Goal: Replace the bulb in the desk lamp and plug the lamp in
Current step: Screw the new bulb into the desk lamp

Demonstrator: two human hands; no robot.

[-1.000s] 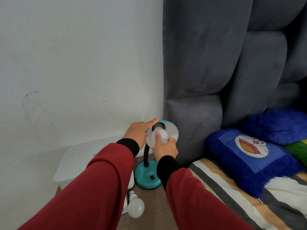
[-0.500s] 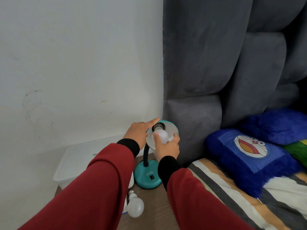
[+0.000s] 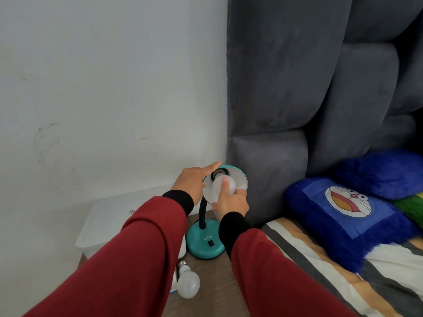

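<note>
Bulb [image 3: 223, 186] half-hidden by right hand [image 3: 231, 202] gripping it, base in shade [image 3: 238, 179] socket; left hand [image 3: 192, 181] flat on shade.

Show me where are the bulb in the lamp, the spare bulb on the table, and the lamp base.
bulb in the lamp [image 3: 225, 187], head view, frosted globe
spare bulb [image 3: 188, 285], head view, round glass
lamp base [image 3: 204, 244], head view, teal top
</note>
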